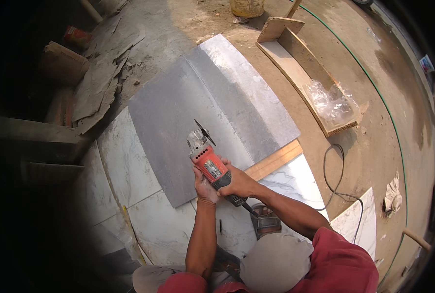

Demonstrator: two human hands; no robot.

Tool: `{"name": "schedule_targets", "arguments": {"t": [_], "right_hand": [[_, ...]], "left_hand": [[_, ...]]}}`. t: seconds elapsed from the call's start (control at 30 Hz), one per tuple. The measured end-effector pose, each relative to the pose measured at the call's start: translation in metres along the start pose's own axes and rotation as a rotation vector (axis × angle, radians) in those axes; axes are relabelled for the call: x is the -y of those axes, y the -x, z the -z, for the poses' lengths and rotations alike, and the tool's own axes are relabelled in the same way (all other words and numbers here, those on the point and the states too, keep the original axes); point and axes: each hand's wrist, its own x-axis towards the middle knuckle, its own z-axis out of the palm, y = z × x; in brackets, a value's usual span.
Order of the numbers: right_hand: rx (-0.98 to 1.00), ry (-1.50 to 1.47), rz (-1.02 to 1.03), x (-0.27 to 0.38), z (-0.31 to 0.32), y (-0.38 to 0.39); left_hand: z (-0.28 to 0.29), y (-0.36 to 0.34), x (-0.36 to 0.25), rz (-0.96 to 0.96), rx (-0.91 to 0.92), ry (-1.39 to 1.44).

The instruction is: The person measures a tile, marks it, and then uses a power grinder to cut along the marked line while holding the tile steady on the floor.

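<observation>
Both my hands are closed around a red and black angle grinder, held over a large grey tile. My left hand grips the body's left side, near the middle. My right hand wraps the black rear part from the right. The thin dark cutting disc points away from me and stands on edge, over the tile; whether it touches the surface I cannot tell. A pale straight line runs along the tile to the right of the disc. Pale dust lies over the tile's right part.
Under the grey tile are a wooden board and white marbled tiles. My sandaled foot rests close behind the grinder. A black cable loops rightward, near a wooden trough holding clear plastic. A green hose crosses the floor.
</observation>
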Motion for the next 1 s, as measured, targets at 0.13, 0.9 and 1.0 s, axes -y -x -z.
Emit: {"name": "schedule_targets", "arguments": {"t": [0.13,0.9,1.0], "right_hand": [[0.016,0.112,0.041,-0.005,-0.001,-0.006],[0.046,0.081,0.069,0.015,-0.007,-0.008],[0.094,0.011,0.016,0.016,-0.007,-0.009]], "left_hand": [[0.01,-0.004,0.0,0.013,0.047,0.0],[-0.001,0.001,-0.014,-0.026,0.101,-0.071],[-0.005,0.002,-0.015,-0.041,0.049,-0.101]]}}
